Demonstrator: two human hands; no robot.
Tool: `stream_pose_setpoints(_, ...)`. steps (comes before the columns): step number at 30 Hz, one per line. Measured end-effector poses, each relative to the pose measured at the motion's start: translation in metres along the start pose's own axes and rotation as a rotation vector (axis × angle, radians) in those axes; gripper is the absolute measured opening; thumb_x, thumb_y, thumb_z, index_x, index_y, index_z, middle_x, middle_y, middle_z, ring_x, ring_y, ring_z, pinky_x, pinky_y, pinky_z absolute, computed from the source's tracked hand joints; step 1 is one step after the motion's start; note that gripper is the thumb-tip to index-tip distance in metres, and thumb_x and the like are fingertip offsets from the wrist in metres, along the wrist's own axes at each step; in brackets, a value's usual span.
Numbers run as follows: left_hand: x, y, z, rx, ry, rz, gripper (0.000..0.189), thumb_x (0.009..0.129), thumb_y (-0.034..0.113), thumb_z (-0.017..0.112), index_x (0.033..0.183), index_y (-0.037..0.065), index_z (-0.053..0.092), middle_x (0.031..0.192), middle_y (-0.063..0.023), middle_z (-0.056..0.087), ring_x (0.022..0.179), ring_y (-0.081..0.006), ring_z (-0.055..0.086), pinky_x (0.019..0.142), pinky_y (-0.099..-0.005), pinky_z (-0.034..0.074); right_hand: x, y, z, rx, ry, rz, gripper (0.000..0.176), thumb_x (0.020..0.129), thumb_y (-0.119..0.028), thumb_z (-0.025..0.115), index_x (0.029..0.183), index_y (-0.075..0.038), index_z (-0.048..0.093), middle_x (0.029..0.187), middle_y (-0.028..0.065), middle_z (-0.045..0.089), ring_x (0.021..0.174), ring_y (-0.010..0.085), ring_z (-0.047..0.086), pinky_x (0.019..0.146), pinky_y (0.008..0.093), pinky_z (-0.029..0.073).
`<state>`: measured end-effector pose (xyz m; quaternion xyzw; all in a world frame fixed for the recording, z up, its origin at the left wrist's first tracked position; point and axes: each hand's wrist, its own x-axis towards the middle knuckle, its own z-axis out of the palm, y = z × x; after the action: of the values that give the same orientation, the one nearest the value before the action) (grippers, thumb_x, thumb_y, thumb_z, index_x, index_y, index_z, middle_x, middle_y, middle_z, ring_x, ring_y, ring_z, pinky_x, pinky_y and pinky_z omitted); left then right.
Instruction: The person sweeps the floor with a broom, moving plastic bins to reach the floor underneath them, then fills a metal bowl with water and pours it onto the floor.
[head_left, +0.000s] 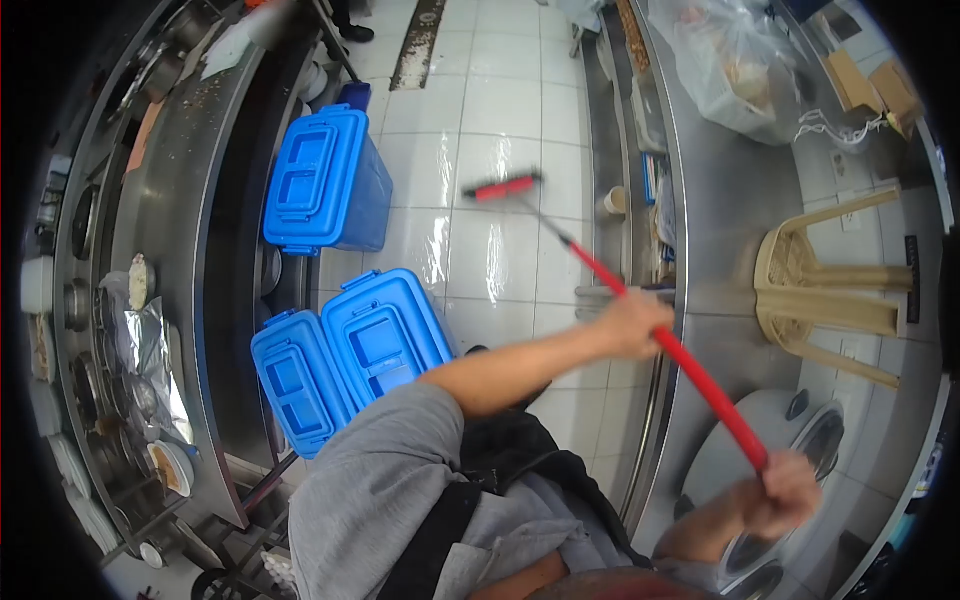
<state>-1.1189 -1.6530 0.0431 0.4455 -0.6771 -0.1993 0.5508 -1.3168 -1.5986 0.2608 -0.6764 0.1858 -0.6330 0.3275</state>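
A floor squeegee with a long red handle point(700, 380) slants across the view. Its red head with black edges point(503, 187) rests on the wet white floor tiles point(490, 260) and is blurred by motion. My left hand point(636, 325) is wrapped round the middle of the handle, the arm reaching across from the left. Lower right, my right hand point(788, 496) grips the handle's upper end, slightly blurred. To the left of the squeegee head stands a blue lidded bin point(340, 185). Two more blue bins, one point(385, 330) beside the other point(300, 375), are near my left arm.
Steel counters run along both sides; the left one point(165, 220) carries pans and foil. On the right counter point(720, 240) are a plastic bag point(725, 70), an upturned beige stool point(825, 280) and a round white appliance point(750, 450). A floor drain point(417, 45) lies at the far end.
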Motion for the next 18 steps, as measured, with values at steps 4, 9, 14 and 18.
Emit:
stream_pose_setpoints(4,-0.036,0.01,0.037,0.05,-0.194,-0.214,0.02,0.067,0.022,0.069,0.064,0.01,0.054,0.06,-0.008,0.055,0.063,-0.0299,0.057,0.055,-0.0417,0.043,0.013,0.01,0.009,0.379,-0.064,0.21,0.033,0.089,-0.017,0.052,0.061,-0.01,0.036,0.051,0.003,0.041,0.047,0.0131,0.047,0.046,0.0234,0.042)
stream_pose_setpoints(9,-0.033,-0.078,-0.007,0.255,-0.043,-0.265,0.01,0.06,0.013,0.067,0.066,0.01,0.059,0.069,-0.0085,0.06,0.07,-0.0312,0.059,0.066,-0.0419,0.047,-0.012,0.09,0.035,-0.024,-0.279,0.091,0.006,0.07,0.0,0.054,0.07,0.0,0.06,0.057,0.0072,0.055,0.047,0.0172,0.051,0.046,0.029,0.04)
stream_pose_setpoints(14,-0.005,-0.168,-0.102,0.512,0.041,-0.505,0.026,0.073,0.025,0.071,0.082,0.005,0.056,0.084,-0.0154,0.056,0.083,-0.0346,0.055,0.074,-0.0417,0.045,-0.027,0.222,0.135,-0.01,-0.449,0.34,0.009,0.086,-0.004,0.056,0.081,0.003,0.06,0.068,0.0081,0.059,0.061,0.0135,0.054,0.057,0.0252,0.041)
stream_pose_setpoints(18,0.041,-0.128,-0.122,0.519,0.081,-0.465,0.022,0.073,0.021,0.071,0.083,0.006,0.057,0.084,-0.0135,0.057,0.085,-0.0335,0.055,0.076,-0.0409,0.044,0.001,0.234,0.155,0.037,-0.377,0.291,0.01,0.086,-0.004,0.057,0.08,0.003,0.058,0.067,0.0076,0.058,0.06,0.0142,0.054,0.057,0.025,0.041)
